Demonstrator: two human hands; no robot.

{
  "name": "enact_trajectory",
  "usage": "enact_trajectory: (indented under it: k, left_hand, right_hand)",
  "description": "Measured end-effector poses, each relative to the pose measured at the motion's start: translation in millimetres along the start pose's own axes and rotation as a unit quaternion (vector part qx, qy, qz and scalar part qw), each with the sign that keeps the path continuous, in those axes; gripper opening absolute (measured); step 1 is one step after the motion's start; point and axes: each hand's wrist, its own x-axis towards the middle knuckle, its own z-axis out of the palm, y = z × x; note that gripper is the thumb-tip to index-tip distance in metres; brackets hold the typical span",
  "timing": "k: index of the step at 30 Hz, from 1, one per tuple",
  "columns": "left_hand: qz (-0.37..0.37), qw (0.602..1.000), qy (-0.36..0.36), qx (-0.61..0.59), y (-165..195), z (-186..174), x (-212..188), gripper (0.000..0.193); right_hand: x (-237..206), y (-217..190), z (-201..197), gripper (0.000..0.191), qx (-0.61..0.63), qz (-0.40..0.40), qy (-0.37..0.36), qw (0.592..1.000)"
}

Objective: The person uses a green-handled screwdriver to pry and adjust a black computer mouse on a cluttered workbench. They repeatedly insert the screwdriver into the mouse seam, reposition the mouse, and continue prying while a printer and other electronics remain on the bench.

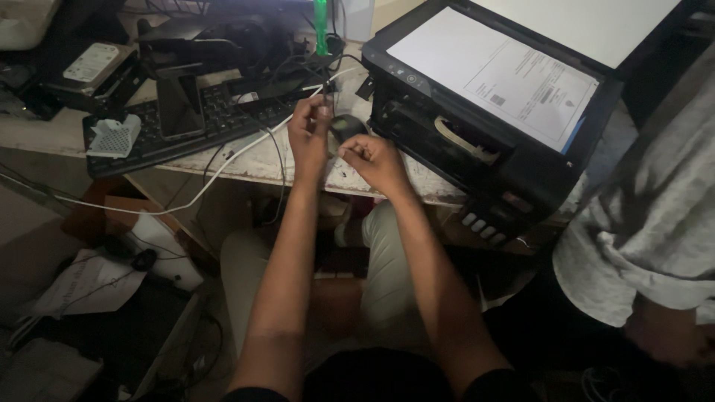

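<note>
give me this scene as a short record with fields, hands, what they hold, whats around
left hand: raised over the desk edge, fingers pinched on a white cable
right hand: closed in a loose fist beside the left; what it holds cannot be told
behind hands: dark mouse, black keyboard
right side: black printer with a printed sheet on top
far right: another person's grey sleeve
</note>
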Motion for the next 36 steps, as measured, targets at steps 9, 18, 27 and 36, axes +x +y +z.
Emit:
enact_trajectory:
  k: [9,18,27,36]
  left_hand:
    - [-0.005,0.998,-0.007,-0.055,-1.9,-0.1,-0.6,0.019]
    - [-0.048,0.994,0.002,-0.103,-2.1,2.4,1.4,0.025]
    - [-0.053,0.995,-0.011,-0.082,-10.4,0.4,1.3,0.029]
    - [-0.114,0.992,0.025,-0.052,-21.6,1.6,2.2,0.018]
  right_hand:
    - [0.9,3.1,1.1,0.010,0.040,-0.012,-0.008,0.999]
    - [1.0,-2.8,-0.4,0.021,0.005,-0.011,-0.001,1.000]
    - [3.4,8.3,2.5,0.018,0.033,0.000,-0.005,0.999]
    - [3.3,6.7,2.6,0.014,0.032,0.003,0.005,0.999]
